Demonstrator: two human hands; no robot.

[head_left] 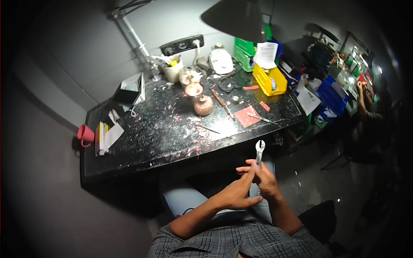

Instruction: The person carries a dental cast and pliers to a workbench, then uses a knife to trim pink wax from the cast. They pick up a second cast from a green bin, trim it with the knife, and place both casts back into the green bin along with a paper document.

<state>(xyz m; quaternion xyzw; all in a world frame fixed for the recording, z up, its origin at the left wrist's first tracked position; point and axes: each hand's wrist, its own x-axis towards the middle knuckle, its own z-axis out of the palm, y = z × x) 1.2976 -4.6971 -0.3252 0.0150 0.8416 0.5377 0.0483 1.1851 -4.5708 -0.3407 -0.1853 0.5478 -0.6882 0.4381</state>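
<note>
My right hand (267, 181) is wrapped round a silvery wrench-like tool (260, 148), held upright above my lap. Its forked head points away from me, and a ribbed lower part shows between my hands. My left hand (235, 193) lies against the tool and the right hand, fingers stretched out and thumb apart. How firmly the left fingers press on the tool is hidden. Beyond my hands, on the black bench (172, 157), are a round pinkish pot (203, 105), a flat pink sheet (248, 117) and a knife-like tool (262, 118).
A lamp shade (234, 19) hangs over the bench. A yellow bin (270, 81), a pink mug (86, 135), a white textured cup (173, 71) and a dark box (130, 90) stand on it, among scattered shavings. Another person's arm (363, 103) shows at a bench on the right.
</note>
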